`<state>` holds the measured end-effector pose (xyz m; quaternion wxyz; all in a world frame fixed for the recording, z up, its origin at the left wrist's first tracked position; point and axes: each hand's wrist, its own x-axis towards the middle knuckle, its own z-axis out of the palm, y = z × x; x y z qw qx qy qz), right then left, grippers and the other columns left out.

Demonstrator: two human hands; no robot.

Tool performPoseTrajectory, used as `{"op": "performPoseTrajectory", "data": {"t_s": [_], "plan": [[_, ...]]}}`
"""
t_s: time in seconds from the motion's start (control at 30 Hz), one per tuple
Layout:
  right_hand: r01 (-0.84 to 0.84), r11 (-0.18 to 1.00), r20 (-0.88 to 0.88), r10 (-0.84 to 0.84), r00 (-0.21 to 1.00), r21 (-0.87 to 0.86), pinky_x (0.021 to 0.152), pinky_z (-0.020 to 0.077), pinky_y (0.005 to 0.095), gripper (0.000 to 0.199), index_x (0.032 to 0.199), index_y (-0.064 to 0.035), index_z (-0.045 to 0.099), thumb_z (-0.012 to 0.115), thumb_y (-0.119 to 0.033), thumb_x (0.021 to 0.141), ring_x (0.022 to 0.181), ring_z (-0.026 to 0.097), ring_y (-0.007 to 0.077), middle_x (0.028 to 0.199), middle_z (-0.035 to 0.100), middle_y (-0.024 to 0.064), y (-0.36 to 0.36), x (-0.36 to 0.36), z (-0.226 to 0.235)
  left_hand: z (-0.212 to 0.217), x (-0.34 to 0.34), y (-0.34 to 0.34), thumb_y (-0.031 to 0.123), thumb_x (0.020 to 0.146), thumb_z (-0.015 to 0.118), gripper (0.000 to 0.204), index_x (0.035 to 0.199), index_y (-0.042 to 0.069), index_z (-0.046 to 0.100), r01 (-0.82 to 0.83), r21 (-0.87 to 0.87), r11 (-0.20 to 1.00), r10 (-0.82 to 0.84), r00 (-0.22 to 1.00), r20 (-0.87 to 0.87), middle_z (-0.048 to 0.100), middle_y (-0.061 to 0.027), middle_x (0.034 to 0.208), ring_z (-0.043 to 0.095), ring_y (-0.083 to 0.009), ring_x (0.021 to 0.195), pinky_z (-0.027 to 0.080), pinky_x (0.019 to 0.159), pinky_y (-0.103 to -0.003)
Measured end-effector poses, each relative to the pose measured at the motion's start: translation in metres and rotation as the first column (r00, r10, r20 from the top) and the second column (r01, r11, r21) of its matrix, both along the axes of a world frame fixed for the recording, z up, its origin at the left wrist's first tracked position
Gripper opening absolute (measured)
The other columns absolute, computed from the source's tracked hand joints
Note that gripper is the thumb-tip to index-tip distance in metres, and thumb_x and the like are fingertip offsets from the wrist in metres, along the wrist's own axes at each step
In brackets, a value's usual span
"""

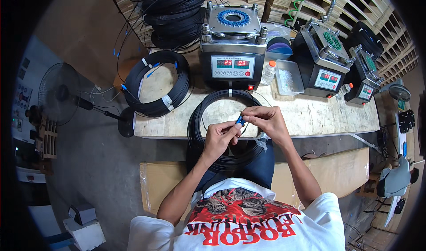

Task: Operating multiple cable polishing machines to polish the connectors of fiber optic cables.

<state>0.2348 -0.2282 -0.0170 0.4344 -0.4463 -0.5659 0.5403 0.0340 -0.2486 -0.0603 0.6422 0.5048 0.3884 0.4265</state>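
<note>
Between my fingertips is a small blue fibre-optic connector (240, 119). My left hand (217, 140) pinches it from the lower left, and my right hand (269, 122) pinches its upper right end. Below both hands lies a coil of black cable (194, 127), partly on the table's front edge and partly over my lap. Clear plastic wrap (262, 143) clings to the coil's right side. My fingers cover much of the connector, so its end is hard to make out.
Behind the coil stands a polishing machine (233, 51) with a blue ring on top; two similar machines (323, 58) are to its right. A bottle (269, 72) and clear tub (289, 76) stand between. Another cable coil (131, 89) lies left, near a fan (60, 89).
</note>
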Motion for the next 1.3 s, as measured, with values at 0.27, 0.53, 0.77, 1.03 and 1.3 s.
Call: {"op": "performPoseTrajectory", "data": {"t_s": [0.27, 0.53, 0.77, 1.03, 1.3], "plan": [[-0.078, 0.996, 0.028, 0.077, 0.997, 0.04, 0.08, 0.0557, 0.0272, 0.019, 0.106, 0.0033, 0.075, 0.074, -0.005, 0.088, 0.088, 0.068, 0.0127, 0.098, 0.075, 0.0117, 0.001, 0.001, -0.001, -0.004, -0.001, -0.004, 0.019, 0.099, 0.066, 0.026, 0.091, -0.005, 0.071, 0.002, -0.018, 1.0, -0.002, 0.999, 0.034, 0.066, -0.0035, 0.076, 0.058, -0.0067, 0.061, 0.045, 0.058, -0.021], [-0.433, 0.879, 0.538, 0.271, 0.798, 0.199, 0.08, 0.053, 0.0375, 0.034, 0.116, -0.0027, 0.068, 0.067, 0.003, 0.083, 0.093, 0.064, 0.0298, 0.103, 0.067, 0.0174, -0.028, 0.007, -0.052, -0.015, -0.014, -0.018, 0.018, 0.1, 0.063, 0.026, 0.1, -0.006, 0.073, 0.083, 0.024, 0.996, -0.082, 0.996, -0.043, 0.07, -0.0058, 0.081, 0.063, -0.0089, 0.069, 0.051, 0.067, -0.023], [-0.299, 0.949, 0.567, 0.191, 0.801, 0.103, 0.088, 0.0519, 0.0419, 0.025, 0.108, -0.0039, 0.07, 0.073, -0.006, 0.083, 0.102, 0.062, 0.0357, 0.102, 0.065, 0.0156, -0.044, 0.001, -0.057, -0.032, -0.026, -0.022, 0.015, 0.099, 0.064, 0.025, 0.11, -0.006, 0.073, 0.243, 0.014, 0.97, -0.242, 0.969, -0.038, 0.072, -0.0059, 0.084, 0.066, -0.0103, 0.075, 0.054, 0.07, -0.024], [-0.605, 0.741, 0.802, 0.156, 0.576, 0.291, 0.083, 0.0462, 0.0349, 0.027, 0.107, -0.0109, 0.075, 0.071, -0.012, 0.081, 0.093, 0.057, 0.0247, 0.097, 0.068, 0.0036, -0.035, 0.012, -0.091, -0.027, -0.031, -0.013, 0.016, 0.098, 0.065, 0.025, 0.112, -0.003, 0.072, 0.242, 0.223, 0.944, -0.193, 0.956, -0.221, 0.072, -0.0097, 0.092, 0.068, -0.0166, 0.083, 0.053, 0.076, -0.028], [-0.522, 0.831, 0.878, 0.091, 0.47, 0.194, 0.084, 0.0421, 0.0385, 0.031, 0.114, -0.0138, 0.073, 0.065, -0.006, 0.085, 0.1, 0.061, 0.024, 0.095, 0.068, 0.0053, -0.044, 0.034, -0.085, -0.04, -0.06, -0.016, 0.013, 0.096, 0.061, 0.021, 0.11, -0.002, 0.064, 0.364, 0.459, 0.811, -0.006, 0.789, -0.614, 0.066, -0.0184, 0.093, 0.063, -0.0372, 0.086, 0.048, 0.078, -0.043]]}}
